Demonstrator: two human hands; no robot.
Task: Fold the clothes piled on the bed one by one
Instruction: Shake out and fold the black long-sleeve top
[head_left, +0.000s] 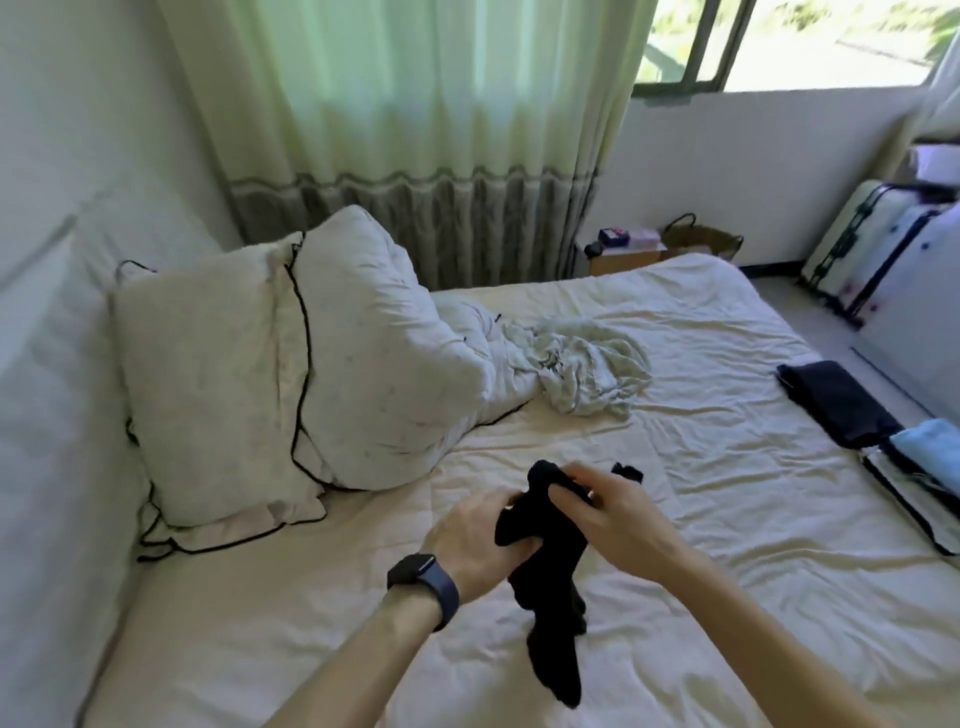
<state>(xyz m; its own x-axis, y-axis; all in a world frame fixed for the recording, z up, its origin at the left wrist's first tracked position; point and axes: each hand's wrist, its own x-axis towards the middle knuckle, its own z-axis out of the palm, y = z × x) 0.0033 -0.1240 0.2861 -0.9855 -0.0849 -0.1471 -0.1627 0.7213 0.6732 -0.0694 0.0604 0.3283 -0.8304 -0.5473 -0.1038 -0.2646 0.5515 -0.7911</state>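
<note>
Black socks (550, 587) hang between both my hands above the cream bed sheet (727, 519). My left hand (475, 540), with a dark watch on the wrist, grips their upper part from the left. My right hand (618, 517) pinches the top edge from the right. The lower ends dangle down toward the sheet. A crumpled pale green garment (587, 371) lies further back on the bed. At the bed's right edge lie a folded dark garment (836, 402), a folded light blue one (930, 452) and a white piece with dark trim (914, 506).
Two white pillows (291, 364) with black piping lean against the padded wall on the left. A curtain (415, 156) hangs behind the bed. Boxes and a basket (701, 239) stand on the floor past the bed's far corner, and a suitcase (872, 244) leans at the right.
</note>
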